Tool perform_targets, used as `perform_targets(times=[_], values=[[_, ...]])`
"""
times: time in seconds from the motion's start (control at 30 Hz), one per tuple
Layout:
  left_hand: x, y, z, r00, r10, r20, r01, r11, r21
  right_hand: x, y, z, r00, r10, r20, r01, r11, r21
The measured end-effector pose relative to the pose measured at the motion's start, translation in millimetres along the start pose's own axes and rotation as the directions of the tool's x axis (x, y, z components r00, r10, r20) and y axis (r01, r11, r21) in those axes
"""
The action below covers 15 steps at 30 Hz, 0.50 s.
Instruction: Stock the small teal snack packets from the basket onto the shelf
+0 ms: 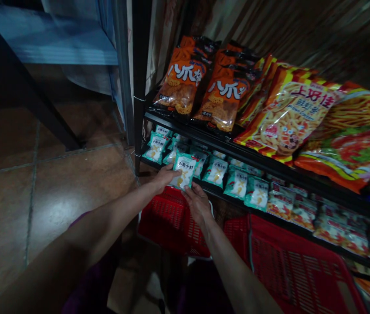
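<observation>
Between my two hands is a small teal and white snack bag (184, 169), held in front of the lower shelf. My left hand (168, 177) grips its left edge, thumb on the front. Fingers of my right hand (197, 199) close on its lower right corner. Behind it on the lower shelf stand matching teal snack bags (215, 170) in rows. Just below my hands is a red shopping basket (167, 222) with slotted walls; my forearms hide part of it.
Orange chip bags (181, 83) and large yellow-red prawn cracker bags (297, 115) fill the upper shelf. Red-white snack packs (281, 200) line the lower shelf's right. A second red basket (302, 266) stands at right. A dark slanted leg (37, 91) stands on the tiled floor (54, 209).
</observation>
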<state>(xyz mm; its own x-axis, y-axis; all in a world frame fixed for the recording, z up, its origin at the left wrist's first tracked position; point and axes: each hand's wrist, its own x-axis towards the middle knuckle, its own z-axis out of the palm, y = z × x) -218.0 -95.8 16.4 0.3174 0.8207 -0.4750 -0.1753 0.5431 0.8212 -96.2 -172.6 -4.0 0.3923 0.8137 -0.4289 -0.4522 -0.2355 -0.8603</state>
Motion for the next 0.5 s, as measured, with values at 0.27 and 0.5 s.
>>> perform_targets(times=[0.27, 0.5], values=[[-9, 2, 6.0, 0.996, 0.016, -0.089, -0.009, 0.997, 0.077, -2, -11, -20, 0.998, -0.01, -0.056, 0.015, 0.995, 0.098], [-23, 0, 14.8, 0.998, -0.048, 0.044, 0.044, 0.994, 0.105, -5, -23, -39, 0.996, 0.047, -0.08, -0.036, 0.99, 0.138]])
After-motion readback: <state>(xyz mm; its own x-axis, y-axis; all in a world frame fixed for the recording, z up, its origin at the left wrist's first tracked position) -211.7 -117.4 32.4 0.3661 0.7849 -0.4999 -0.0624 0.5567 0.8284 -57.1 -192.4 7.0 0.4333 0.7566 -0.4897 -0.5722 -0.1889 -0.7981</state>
